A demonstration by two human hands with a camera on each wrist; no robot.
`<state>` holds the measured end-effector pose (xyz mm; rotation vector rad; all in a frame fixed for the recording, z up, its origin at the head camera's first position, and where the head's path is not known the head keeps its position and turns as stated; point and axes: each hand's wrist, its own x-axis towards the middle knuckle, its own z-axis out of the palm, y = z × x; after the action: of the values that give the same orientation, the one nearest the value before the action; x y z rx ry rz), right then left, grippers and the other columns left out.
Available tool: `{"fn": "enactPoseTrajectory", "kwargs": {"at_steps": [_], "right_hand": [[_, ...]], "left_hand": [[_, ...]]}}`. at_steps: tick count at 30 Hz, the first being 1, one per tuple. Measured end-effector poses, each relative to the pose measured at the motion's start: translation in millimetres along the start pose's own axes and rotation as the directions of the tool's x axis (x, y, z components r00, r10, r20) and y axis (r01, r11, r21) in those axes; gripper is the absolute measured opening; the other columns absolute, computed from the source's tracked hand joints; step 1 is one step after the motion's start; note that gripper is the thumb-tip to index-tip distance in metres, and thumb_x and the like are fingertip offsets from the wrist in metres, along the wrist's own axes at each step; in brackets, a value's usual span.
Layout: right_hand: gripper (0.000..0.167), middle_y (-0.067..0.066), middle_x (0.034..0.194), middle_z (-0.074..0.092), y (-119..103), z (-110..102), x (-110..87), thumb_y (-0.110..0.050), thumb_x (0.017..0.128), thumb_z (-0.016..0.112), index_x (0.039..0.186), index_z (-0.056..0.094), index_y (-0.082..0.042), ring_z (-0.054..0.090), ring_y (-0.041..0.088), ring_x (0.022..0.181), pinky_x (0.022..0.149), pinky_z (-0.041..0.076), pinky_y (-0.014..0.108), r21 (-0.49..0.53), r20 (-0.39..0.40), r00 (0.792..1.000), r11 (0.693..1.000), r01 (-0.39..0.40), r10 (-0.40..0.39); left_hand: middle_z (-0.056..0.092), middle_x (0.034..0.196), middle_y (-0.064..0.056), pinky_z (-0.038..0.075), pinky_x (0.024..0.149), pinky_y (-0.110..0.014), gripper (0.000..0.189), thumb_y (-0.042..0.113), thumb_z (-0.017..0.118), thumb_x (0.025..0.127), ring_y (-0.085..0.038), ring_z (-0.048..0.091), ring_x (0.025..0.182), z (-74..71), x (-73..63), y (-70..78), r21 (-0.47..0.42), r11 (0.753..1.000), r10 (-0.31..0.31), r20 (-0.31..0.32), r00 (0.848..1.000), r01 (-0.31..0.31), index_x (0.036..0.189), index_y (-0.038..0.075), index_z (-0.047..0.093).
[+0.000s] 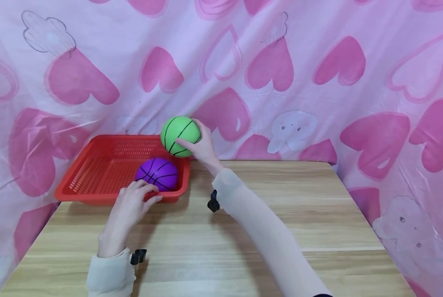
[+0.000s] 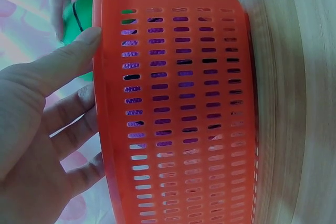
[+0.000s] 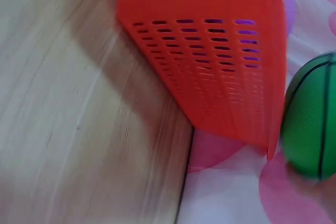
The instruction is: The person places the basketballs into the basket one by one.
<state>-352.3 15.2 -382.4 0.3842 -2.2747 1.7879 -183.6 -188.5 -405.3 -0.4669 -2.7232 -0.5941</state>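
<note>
A red plastic basket [image 1: 106, 165] with slotted walls stands at the back left of the table, and a purple ball [image 1: 158, 174] with black lines lies in its right part. My left hand [image 1: 130, 206] holds the basket's near rim; in the left wrist view the thumb [image 2: 68, 59] is on the rim and the other fingertips pass behind it. Above the basket's back right corner, my right hand [image 1: 203, 146] grips a green ball [image 1: 180, 134] with black lines. The right wrist view shows the green ball [image 3: 312, 114] by the basket rim, the hand mostly out of frame.
The wooden table [image 1: 266, 222] extends to the right of the basket and toward me. A pink cloth with hearts [image 1: 266, 66] hangs right behind the table's back edge. Each sleeve carries a small black clip [image 1: 213, 201] near the wrist.
</note>
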Motion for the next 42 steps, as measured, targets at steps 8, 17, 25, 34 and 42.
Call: {"fn": "enactPoseTrajectory", "kwargs": {"at_steps": [8,17,25,34,42], "right_hand": [[0.089,0.005,0.151,0.025,-18,20,-1.4,-0.055,0.075,0.08,0.15,0.034,-0.036,0.044,0.026,0.124,0.093,0.046,0.048,-0.199,0.078,0.996,0.979,0.052,-0.037],[0.09,0.009,0.149,0.03,3,30,-8.9,-0.048,0.078,0.08,0.152,0.031,-0.034,0.047,0.029,0.123,0.094,0.046,0.048,-0.228,0.118,0.993,0.974,0.015,0.013],[0.086,0.009,0.148,0.031,9,34,-5.0,-0.045,0.08,0.08,0.149,0.034,-0.025,0.047,0.025,0.124,0.098,0.042,0.043,-0.228,0.155,0.988,0.974,0.012,0.024],[0.07,0.005,0.149,0.029,12,31,-5.7,-0.044,0.078,0.081,0.132,0.045,-0.017,0.045,0.023,0.126,0.099,0.042,0.038,-0.266,0.174,0.984,0.961,0.073,-0.027],[0.086,0.006,0.149,0.03,22,40,-10.6,-0.041,0.079,0.082,0.15,0.035,-0.025,0.03,0.022,0.135,0.104,0.038,0.041,-0.422,0.307,0.947,0.879,0.222,-0.092]], "left_hand": [[0.063,0.098,-0.01,0.04,0.078,-0.049,0.025,0.023,0.08,0.083,-0.031,0.055,0.095,-4.6,0.1,0.9,-0.002,1.0,-0.003,-0.005,1.0,0.003,0.1,0.008,0.072],[0.063,0.094,-0.007,0.041,0.077,-0.048,0.02,0.022,0.08,0.083,-0.029,0.056,0.092,6.5,-4.5,5.2,-0.006,1.0,-0.002,-0.015,1.0,0.002,0.097,0.009,0.073],[0.063,0.095,-0.006,0.04,0.076,-0.046,0.019,0.021,0.079,0.083,-0.028,0.055,0.09,3.6,-4.6,4.7,0.001,1.0,-0.02,-0.017,1.0,0.02,0.097,0.01,0.073],[0.063,0.094,-0.006,0.041,0.079,-0.049,0.018,0.02,0.08,0.082,-0.027,0.055,0.09,3.5,-4.3,4.3,-0.007,1.0,0.0,-0.019,1.0,0.0,0.096,0.01,0.073],[0.063,0.093,-0.006,0.04,0.078,-0.047,0.019,0.019,0.081,0.082,-0.027,0.055,0.088,3.6,-3.7,5.5,-0.013,1.0,-0.001,-0.046,0.999,0.001,0.096,0.009,0.074]]}}
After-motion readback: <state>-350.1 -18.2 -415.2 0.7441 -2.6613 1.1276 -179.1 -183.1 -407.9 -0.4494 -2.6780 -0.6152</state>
